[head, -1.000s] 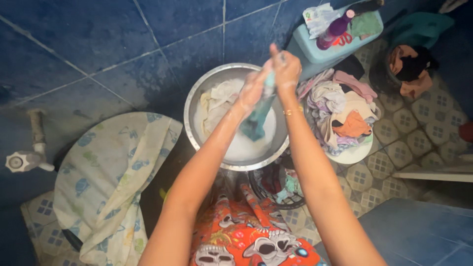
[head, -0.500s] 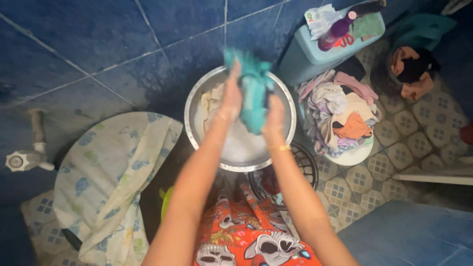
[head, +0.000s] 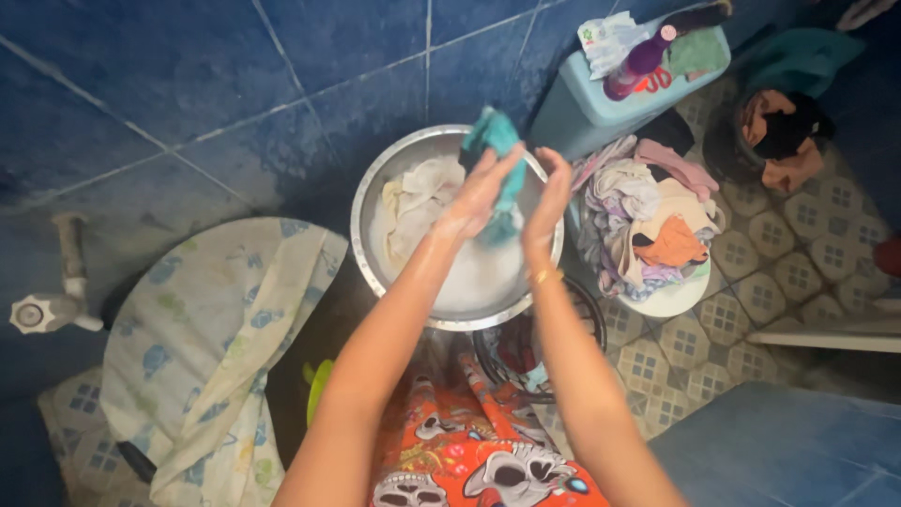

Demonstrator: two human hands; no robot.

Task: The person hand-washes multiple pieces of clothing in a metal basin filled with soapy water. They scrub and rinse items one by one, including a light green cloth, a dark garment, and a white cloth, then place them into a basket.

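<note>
Teal cloth (head: 495,160): a wet, bunched piece of fabric pressed between the two palms, held above the far side of the metal basin; its upper end sticks out past the fingertips.
Left hand (head: 481,192): flat against the near-left side of the cloth, fingers straight and close together, pointing away from the person; skin wet and soapy.
Right hand (head: 549,199): palm turned toward the cloth from the right, fingers stretched out and slightly apart; whether the fingertips touch the fabric I cannot tell. A thin gold bangle sits on this wrist.
Metal basin (head: 375,178): round and shiny, on the floor against the blue tiled wall (head: 188,75), holding white suds and a cream cloth (head: 418,192) lying in its left half.
Dark basket (head: 587,310): round openwork rim just beside the basin on its near right, partly hidden by the right forearm, with bits of coloured fabric inside.
Clothes pile (head: 643,221): pink, white, lilac and orange garments heaped on a white tub just right of the basin.
Pale blue box (head: 587,108): beyond the pile, with a purple bottle (head: 638,61) and a packet on its lid.
Printed sheet (head: 206,347): cream with blue shapes, draped over a round thing left of the basin.
Tap (head: 42,305): white, on the wall at far left.
Orange garment (head: 469,451): skull print, on the person's lap at the bottom edge.
</note>
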